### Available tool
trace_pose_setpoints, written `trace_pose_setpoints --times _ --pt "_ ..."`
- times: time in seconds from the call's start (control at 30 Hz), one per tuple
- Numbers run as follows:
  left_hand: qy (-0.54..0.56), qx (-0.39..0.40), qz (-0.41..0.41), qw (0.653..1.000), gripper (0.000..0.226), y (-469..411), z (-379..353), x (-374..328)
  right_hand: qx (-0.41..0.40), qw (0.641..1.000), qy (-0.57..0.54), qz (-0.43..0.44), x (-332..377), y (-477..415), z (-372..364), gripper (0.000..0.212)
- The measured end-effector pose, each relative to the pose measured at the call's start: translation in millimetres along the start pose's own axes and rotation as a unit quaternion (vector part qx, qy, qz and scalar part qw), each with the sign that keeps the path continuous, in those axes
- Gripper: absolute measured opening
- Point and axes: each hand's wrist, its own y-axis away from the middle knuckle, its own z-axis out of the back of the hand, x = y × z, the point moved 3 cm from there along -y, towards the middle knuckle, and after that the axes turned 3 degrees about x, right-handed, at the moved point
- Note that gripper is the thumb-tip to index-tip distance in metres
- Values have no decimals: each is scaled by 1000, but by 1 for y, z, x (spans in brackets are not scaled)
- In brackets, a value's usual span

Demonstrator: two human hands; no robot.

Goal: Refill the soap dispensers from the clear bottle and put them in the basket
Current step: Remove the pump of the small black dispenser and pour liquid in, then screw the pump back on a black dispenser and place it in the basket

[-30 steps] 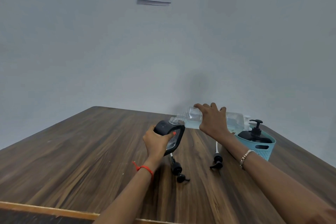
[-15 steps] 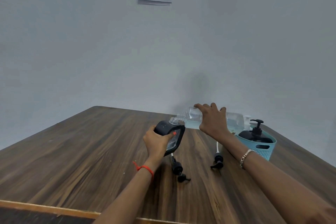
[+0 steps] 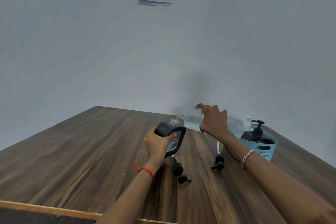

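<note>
- Two hands work above the wooden desk [image 3: 81, 151]; the left hand [image 3: 157, 142] has its fingers wrapped round a dark soap dispenser [image 3: 164, 129], tilted and uncapped
- the right hand [image 3: 214, 123] grips the clear bottle [image 3: 192, 119] from above; the bottle is tipped, its mouth just above the dispenser's neck, a thin stream between them
- a black pump head [image 3: 179, 171] lies on the desk below the dispenser; a second pump head [image 3: 218, 162] lies beside the right forearm
- a teal basket [image 3: 265, 148] at the right holds a black pump dispenser [image 3: 254, 138]
</note>
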Motion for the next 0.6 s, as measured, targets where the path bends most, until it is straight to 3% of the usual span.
trace_pose_setpoints --times 0.13,0.23,0.43,0.6 --pt "7 4 -1 1000 38 2 0 0 24 997 -68 -30 2 -2 -4 75" --pt "17 12 3 1000 38 -1 2 0 26 980 -189 -57 -2 -4 -6 72" --pt "57 34 19 998 34 -11 9 1 29 888 -436 -144 -27 -9 -18 66" --pt "114 59 47 991 34 -23 12 7 52 824 -537 -173 -44 -15 -37 67"
